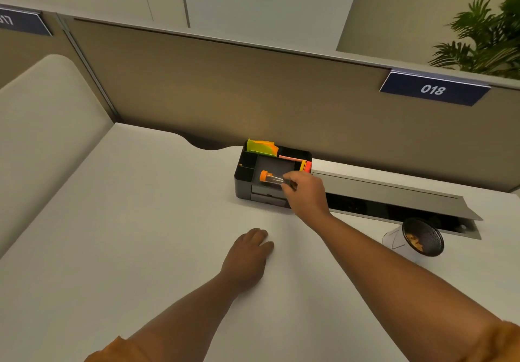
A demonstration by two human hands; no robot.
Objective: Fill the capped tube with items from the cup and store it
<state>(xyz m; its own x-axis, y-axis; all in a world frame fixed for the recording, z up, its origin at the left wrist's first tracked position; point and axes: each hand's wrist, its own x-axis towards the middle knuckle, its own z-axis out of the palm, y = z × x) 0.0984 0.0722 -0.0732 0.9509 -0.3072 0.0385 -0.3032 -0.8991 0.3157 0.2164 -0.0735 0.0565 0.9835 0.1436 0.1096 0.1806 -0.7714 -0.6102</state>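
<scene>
A clear tube with an orange cap [269,177] lies on its side over the middle compartment of a black desk organizer [245,176] at the back of the desk. My right hand [305,193] reaches over the organizer's front right corner and its fingertips pinch the tube's uncapped end. My left hand [249,252] rests flat on the white desk, fingers loosely curled, holding nothing. A white cup with a dark inside [416,239] lies tipped toward me at the right, with several small orange-brown items in it.
Yellow, green and orange sticky notes [261,148] stand in the organizer's back compartments. An open cable tray with a raised grey lid [394,190] runs along the desk's back right. A brown partition with a "018" sign [433,89] stands behind.
</scene>
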